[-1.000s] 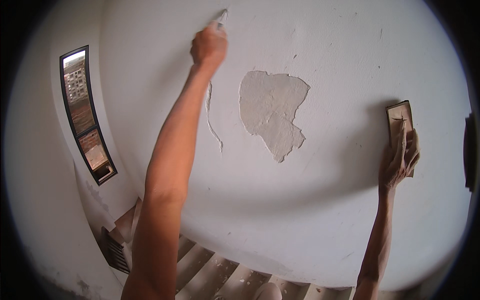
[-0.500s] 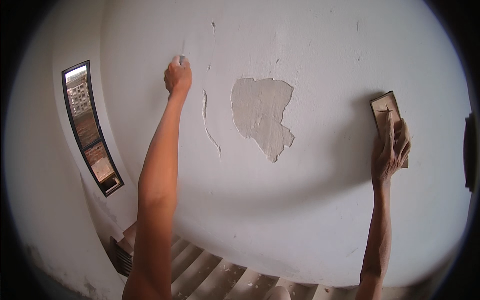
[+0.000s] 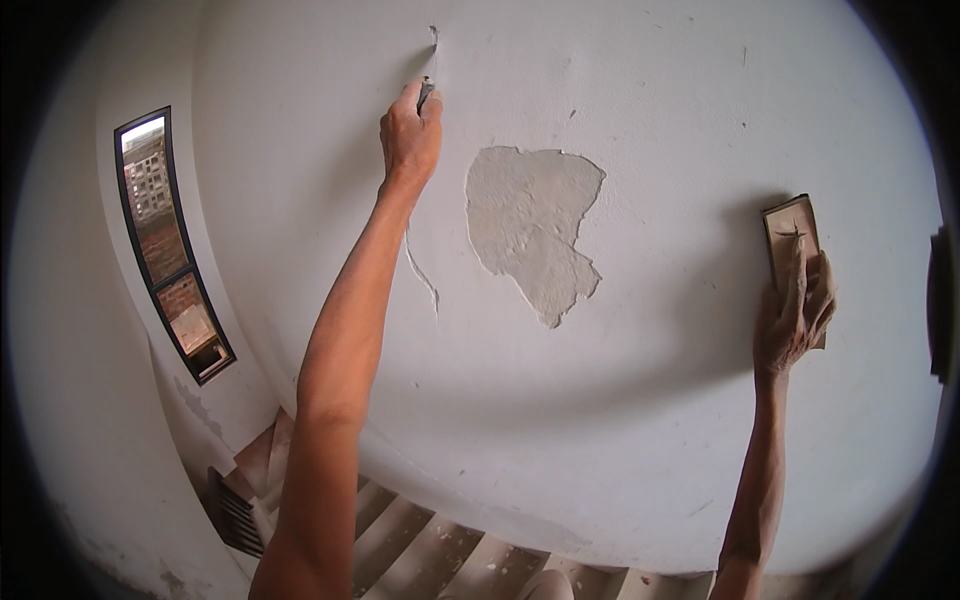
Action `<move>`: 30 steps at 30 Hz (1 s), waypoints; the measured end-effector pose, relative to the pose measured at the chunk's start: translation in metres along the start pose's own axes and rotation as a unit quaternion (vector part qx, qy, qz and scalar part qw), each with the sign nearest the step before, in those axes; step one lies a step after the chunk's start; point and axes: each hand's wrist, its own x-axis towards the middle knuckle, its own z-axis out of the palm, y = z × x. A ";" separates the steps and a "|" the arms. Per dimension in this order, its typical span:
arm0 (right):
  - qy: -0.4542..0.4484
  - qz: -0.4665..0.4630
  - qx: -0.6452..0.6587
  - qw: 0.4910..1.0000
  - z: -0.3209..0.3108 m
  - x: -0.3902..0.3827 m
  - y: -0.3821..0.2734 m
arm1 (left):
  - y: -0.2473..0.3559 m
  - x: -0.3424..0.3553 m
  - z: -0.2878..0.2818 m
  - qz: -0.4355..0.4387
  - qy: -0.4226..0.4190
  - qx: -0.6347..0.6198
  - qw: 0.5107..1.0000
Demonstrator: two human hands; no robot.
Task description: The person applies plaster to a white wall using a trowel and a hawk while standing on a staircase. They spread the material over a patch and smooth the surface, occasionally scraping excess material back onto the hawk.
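A white wall (image 3: 650, 420) fills most of my view, with an irregular peeled patch of grey-beige filler or plaster (image 3: 530, 215) near the middle. My left hand (image 3: 410, 135) grips a small scraper-like tool (image 3: 426, 92) at the wall, just below a short chipped mark (image 3: 433, 36); its blade is hard to make out. A thin raised crack (image 3: 425, 270) runs downward beside my left forearm. My right hand (image 3: 797, 310) is closed on a flat, brownish rectangular board (image 3: 785, 215), held against or just off the wall at the right.
A narrow black-framed window (image 3: 172, 240) with buildings outside is at the left. Below lie stair steps (image 3: 430, 550) specked with flakes, and a dark railing (image 3: 232, 510) at lower left. A dark object (image 3: 938, 300) is at the right edge.
My left hand moved down and left from high on the wall, then back up and right beneath the chipped mark. My right hand and board shifted only slightly, along with the whole view.
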 end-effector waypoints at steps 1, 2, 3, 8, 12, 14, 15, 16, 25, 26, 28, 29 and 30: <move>-0.003 0.003 0.003 1.000 0.000 -0.001 0.001 | -0.002 0.001 0.001 -0.001 -0.003 0.000 1.000; -0.006 0.005 0.006 1.000 0.000 -0.001 0.000 | -0.003 0.001 0.000 -0.003 -0.006 0.001 1.000; -0.009 0.006 0.009 1.000 -0.001 0.000 -0.001 | -0.003 0.002 0.000 -0.005 -0.009 0.002 1.000; 0.007 -0.015 -0.003 1.000 -0.003 0.005 -0.001 | 0.011 0.004 0.005 -0.020 0.028 0.071 0.997; 0.007 -0.032 -0.012 0.999 -0.002 0.003 0.003 | 0.037 0.012 0.012 -0.060 0.031 0.087 0.994; -0.002 -0.027 -0.009 1.000 -0.002 0.002 0.003 | 0.030 0.018 0.014 -0.023 0.047 0.110 0.993; -0.009 -0.021 -0.007 1.000 -0.002 0.001 0.003 | 0.025 0.021 0.017 -0.004 0.055 0.122 0.991; -0.016 -0.015 -0.004 1.000 -0.002 0.001 0.002 | 0.021 0.022 0.020 0.012 0.067 0.132 0.989; 0.008 -0.020 -0.009 1.000 -0.001 0.002 0.003 | 0.017 0.011 0.033 0.016 0.081 0.171 0.982; 0.007 -0.023 -0.010 1.000 -0.001 0.002 0.003 | 0.016 0.011 0.033 0.023 0.084 0.181 0.980; 0.005 -0.029 -0.010 1.000 -0.002 0.003 0.003 | 0.013 0.013 0.034 0.028 0.086 0.206 0.974; 0.003 -0.029 -0.007 1.000 -0.002 0.003 0.002 | 0.015 0.014 0.033 0.026 0.084 0.221 0.971; 0.001 -0.029 -0.003 1.000 -0.003 0.003 0.001 | 0.016 0.014 0.031 0.024 0.081 0.237 0.968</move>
